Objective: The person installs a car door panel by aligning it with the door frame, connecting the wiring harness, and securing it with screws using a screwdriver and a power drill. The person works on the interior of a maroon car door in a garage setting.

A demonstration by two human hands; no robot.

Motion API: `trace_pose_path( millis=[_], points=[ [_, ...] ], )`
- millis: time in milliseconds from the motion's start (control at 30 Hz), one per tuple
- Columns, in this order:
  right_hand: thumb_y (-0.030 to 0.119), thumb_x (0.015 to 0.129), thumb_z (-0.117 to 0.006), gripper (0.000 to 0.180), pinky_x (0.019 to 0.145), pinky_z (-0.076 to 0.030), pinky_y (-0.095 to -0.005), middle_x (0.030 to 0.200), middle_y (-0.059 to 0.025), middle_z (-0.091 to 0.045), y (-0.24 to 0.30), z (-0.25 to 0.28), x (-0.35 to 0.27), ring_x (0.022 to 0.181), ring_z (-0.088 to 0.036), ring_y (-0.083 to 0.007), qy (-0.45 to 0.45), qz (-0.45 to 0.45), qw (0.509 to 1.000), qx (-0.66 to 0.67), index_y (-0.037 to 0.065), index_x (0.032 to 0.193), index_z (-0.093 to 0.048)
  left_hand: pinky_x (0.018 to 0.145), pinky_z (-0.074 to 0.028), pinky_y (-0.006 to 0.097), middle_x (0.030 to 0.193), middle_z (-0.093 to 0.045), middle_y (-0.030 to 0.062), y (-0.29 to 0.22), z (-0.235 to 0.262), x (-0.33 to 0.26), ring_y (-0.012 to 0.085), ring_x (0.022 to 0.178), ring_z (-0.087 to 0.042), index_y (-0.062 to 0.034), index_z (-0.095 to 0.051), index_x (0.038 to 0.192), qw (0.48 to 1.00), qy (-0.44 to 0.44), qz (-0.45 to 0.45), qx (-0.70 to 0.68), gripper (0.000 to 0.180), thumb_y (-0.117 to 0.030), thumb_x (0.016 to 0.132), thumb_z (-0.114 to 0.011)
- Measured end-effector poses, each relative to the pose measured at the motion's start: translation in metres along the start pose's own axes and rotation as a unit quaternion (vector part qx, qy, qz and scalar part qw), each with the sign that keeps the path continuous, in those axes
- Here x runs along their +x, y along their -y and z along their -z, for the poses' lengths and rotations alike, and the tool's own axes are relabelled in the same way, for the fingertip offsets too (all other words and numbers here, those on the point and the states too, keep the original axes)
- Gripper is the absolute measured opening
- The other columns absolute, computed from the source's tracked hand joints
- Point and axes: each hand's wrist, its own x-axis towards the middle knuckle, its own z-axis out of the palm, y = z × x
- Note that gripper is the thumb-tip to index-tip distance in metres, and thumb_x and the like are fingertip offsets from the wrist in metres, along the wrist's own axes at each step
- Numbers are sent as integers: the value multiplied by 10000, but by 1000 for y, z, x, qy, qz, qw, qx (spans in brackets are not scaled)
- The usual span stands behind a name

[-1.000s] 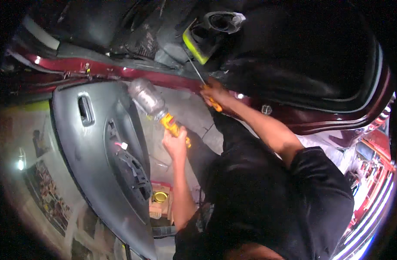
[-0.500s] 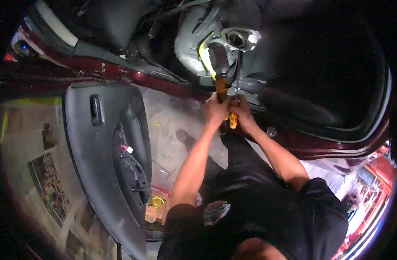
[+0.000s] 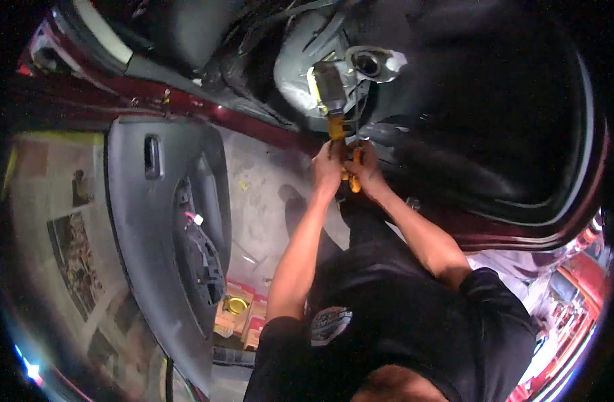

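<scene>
Two bare hands meet at the middle of the view, reaching out from the person's black short-sleeved shirt [image 3: 401, 321] at the lower edge. The left hand [image 3: 328, 167] and the right hand [image 3: 366, 173] are both wrapped tight around one yellow-handled tool [image 3: 344, 157], side by side and touching each other on its handle. The tool's single dark head with a yellow-green band [image 3: 327, 90] points up and away from the hands, into the dark interior of the car door opening [image 3: 454, 120].

Below the forearms lies the grey concrete floor [image 3: 260, 194]. To the left of the arms, one grey plastic door trim panel [image 3: 166, 228] rests flat, with one rectangular handle recess [image 3: 151, 155] near its top and one small pink-tagged connector [image 3: 194, 218] at its centre. Near the panel's lower end sits a cluster of small yellow and red boxes [image 3: 238, 315]; their count cannot be told. Sheets of newspaper [image 3: 66, 248] spread on the floor farther left.

Beyond the hands runs one dark red car sill [image 3: 206, 110], and past it one dark seat [image 3: 179, 40] inside the car.
</scene>
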Motion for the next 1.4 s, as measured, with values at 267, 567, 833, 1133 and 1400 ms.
trace_pose_path(
  millis=[267, 567, 833, 1133, 1400],
  points=[
    [131, 736, -766, 525, 902, -476, -375, 1105, -142, -612, 53, -18, 6, 1028, -594, -242, -24, -99, 990, 94, 23, 1193, -531, 592, -504, 301, 834, -628, 67, 134, 76, -15, 162, 679, -601, -10, -631, 1085, 982, 53, 133, -122, 203, -103, 940, -524],
    [190, 806, -734, 474, 797, -523, -377, 1103, -147, -625, -60, -36, 55, 1000, -623, -250, -139, 104, 966, -193, 52, 1212, -531, 622, -561, 358, 846, -618, 95, 174, 176, -54, 225, 688, -627, 14, -577, 1132, 887, 33, 335, -315, 220, -40, 924, -533],
    [103, 864, -661, 378, 702, -502, -330, 1074, -83, -574, -164, 5, 175, 914, -572, -180, -121, 204, 971, 12, 92, 1205, -499, 955, -512, 489, 1062, -608, 181, 136, 194, -40, 363, 1060, -603, 53, -540, 1212, 817, 35, 286, -501, 292, -53, 941, -543],
    [189, 928, -602, 376, 773, -526, -361, 1159, -105, -563, -96, -30, 176, 985, -580, -226, -78, 68, 956, -276, 102, 1283, -515, 1159, -335, 551, 1255, -549, 233, 63, 195, -58, 446, 1313, -447, 58, -496, 1281, 770, -12, 189, -610, 391, -169, 969, -557],
    [280, 923, -628, 422, 839, -519, -390, 1204, -125, -568, -76, -24, 179, 1061, -578, -254, -68, 110, 927, -352, 112, 1299, -533, 1134, -366, 549, 1224, -576, 241, 46, 168, -91, 438, 1280, -488, 66, -514, 1273, 740, -24, 132, -659, 374, -147, 966, -539]
  ],
)
